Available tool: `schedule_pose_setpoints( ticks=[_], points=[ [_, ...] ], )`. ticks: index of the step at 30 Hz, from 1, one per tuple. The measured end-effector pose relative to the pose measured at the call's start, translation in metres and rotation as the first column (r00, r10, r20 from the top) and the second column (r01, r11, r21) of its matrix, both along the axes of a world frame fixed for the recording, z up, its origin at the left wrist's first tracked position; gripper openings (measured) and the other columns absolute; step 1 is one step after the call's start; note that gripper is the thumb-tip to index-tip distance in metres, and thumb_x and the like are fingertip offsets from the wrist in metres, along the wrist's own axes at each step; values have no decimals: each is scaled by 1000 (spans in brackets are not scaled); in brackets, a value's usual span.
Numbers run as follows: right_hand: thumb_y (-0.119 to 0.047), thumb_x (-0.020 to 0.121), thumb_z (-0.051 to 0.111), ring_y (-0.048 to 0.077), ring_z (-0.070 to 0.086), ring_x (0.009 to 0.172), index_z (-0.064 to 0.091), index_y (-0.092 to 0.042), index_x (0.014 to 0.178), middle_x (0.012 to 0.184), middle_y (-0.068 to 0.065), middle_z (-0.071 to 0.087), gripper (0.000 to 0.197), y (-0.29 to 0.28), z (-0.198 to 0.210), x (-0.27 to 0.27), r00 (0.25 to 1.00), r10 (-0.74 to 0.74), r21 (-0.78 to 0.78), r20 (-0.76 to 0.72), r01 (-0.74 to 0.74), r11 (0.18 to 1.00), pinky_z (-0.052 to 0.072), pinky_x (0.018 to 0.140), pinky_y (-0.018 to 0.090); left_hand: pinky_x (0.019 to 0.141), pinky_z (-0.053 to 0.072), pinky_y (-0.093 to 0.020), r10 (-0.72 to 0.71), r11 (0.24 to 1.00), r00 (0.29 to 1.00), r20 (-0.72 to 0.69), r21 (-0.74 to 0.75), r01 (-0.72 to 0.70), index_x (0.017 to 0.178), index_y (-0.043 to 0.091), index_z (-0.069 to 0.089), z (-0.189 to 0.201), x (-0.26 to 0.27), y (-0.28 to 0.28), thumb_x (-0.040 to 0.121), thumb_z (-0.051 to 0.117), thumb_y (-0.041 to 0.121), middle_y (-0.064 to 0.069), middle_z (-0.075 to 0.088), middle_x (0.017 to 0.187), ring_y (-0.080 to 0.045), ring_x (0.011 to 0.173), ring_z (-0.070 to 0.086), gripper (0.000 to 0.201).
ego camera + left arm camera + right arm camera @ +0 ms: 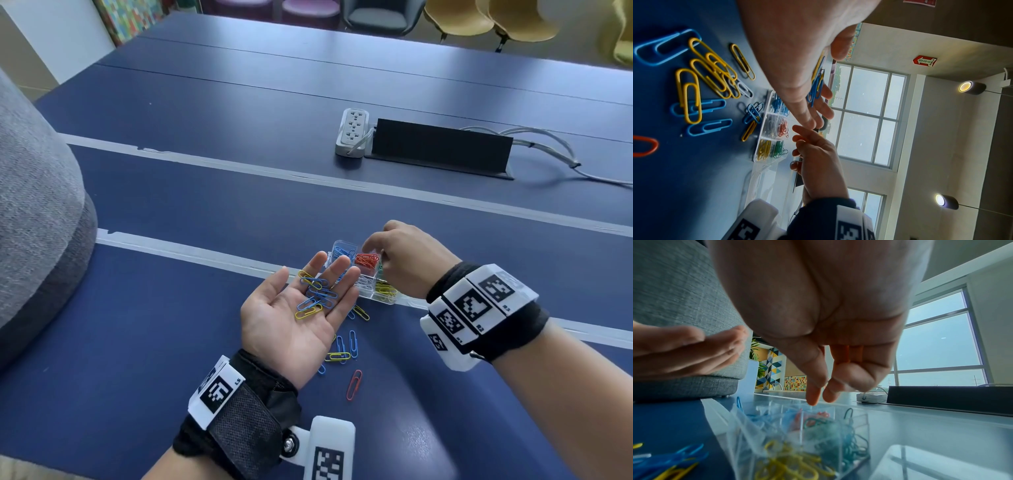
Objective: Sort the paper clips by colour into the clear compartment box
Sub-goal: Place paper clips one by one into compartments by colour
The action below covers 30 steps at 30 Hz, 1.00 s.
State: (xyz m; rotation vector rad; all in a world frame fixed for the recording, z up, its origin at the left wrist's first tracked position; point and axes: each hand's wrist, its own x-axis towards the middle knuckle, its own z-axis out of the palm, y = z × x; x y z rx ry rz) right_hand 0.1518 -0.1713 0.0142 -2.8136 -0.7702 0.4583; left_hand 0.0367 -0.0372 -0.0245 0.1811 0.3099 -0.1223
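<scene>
The left hand point(301, 318) lies palm up above the blue table point(171, 308), fingers straight and relaxed, carrying a small heap of blue and yellow paper clips point(315, 296) on the palm and fingers. Just beyond its fingertips sits the clear compartment box point(363, 274), its cells already holding sorted clips — blue ones point(344, 254) in the far left cell, red ones point(366, 261) beside them, yellow ones point(385, 291) in the near right cell, and green ones point(778, 148), plain in the left wrist view, next to the yellow. A middle cell holds pale clips whose colour is hard to tell.

The right hand point(407, 260) hovers over the box near the red cell, fingers curled downward with thumb and forefinger tips close together; the right wrist view shows nothing between those tips, and I cannot tell whether they pinch a clip.

Loose clips point(342, 349) — blue and yellow — lie on the table between the left hand and the near edge of the box, with a single red clip point(354, 384) closer to the person. Further back on the table stand a white power strip point(352, 132) and a black cable tray point(442, 144).
</scene>
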Motion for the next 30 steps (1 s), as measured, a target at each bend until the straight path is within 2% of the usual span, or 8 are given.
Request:
schedule_pose_setpoints(
  ticks=[4, 10, 14, 16, 20, 25, 27, 30],
  points=[
    [-11, 89, 43, 28, 55, 103, 66, -24, 112, 111, 7, 51, 35, -2, -2, -2, 999, 3, -36, -36, -4, 999, 48, 87, 37, 90, 48, -54, -5, 1000, 1000, -2, -4, 5, 105, 4, 60, -1, -1, 1, 91, 36, 32, -24, 65, 115, -41, 116, 58, 40],
    [-4, 87, 43, 24, 55, 99, 69, -21, 106, 105, 6, 56, 36, -6, 4, -2, 999, -28, 161, 22, 24, 987, 45, 86, 32, 90, 47, -55, 1, 1000, 1000, -19, -3, -1, 105, 3, 60, 0, -2, 0, 92, 35, 32, -24, 64, 116, -41, 115, 58, 41],
    [-8, 84, 55, 4, 51, 67, 72, -22, 91, 83, -4, 56, 23, -4, 9, -14, 996, 5, 391, 87, -39, 920, 37, 64, 12, 92, 47, -53, -6, 1000, 999, -40, 19, 7, 112, 2, 59, -1, -1, -1, 90, 37, 33, -25, 61, 123, -40, 116, 58, 44],
    [-12, 82, 62, -1, 50, 62, 72, -22, 86, 77, -5, 59, 15, 0, 14, -23, 991, 73, 458, 112, -117, 881, 37, 61, 8, 95, 47, -49, -6, 999, 998, -56, 36, 8, 120, 2, 57, -2, -1, -2, 89, 37, 34, -24, 60, 126, -37, 118, 58, 48],
    [-28, 79, 68, -2, 47, 58, 73, -23, 86, 77, -6, 59, 10, 8, 19, -39, 973, 221, 353, 60, -228, 908, 42, 63, 19, 103, 40, -42, 8, 999, 996, -83, 40, -4, 127, -2, 55, 0, -1, -2, 85, 43, 34, -23, 60, 121, -36, 110, 57, 56],
    [-35, 76, 69, 13, 53, 71, 70, -26, 86, 85, -5, 60, 14, 14, 15, -47, 981, 184, 283, 65, -195, 939, 49, 72, 33, 72, 53, -32, 34, 999, 997, -73, 28, -32, 124, -1, 56, 1, 1, -2, 87, 41, 32, -20, 63, 98, -31, 79, 65, 52],
    [-29, 75, 67, 14, 55, 71, 70, -26, 82, 83, -4, 61, 8, 14, 14, -48, 978, 204, 307, 51, -210, 928, 50, 72, 34, 67, 55, -28, 26, 998, 998, -61, 56, -23, 123, -1, 56, 1, 1, -3, 88, 40, 31, -19, 65, 99, -30, 78, 66, 50],
    [-25, 72, 62, 10, 52, 63, 68, -27, 75, 78, -6, 66, 7, 11, 14, -47, 975, 219, 356, 38, -218, 909, 51, 67, 34, 74, 55, -31, 17, 996, 998, -53, 90, -12, 118, 2, 57, 0, 2, -2, 87, 40, 26, -18, 67, 100, -29, 86, 64, 43]
  ],
)
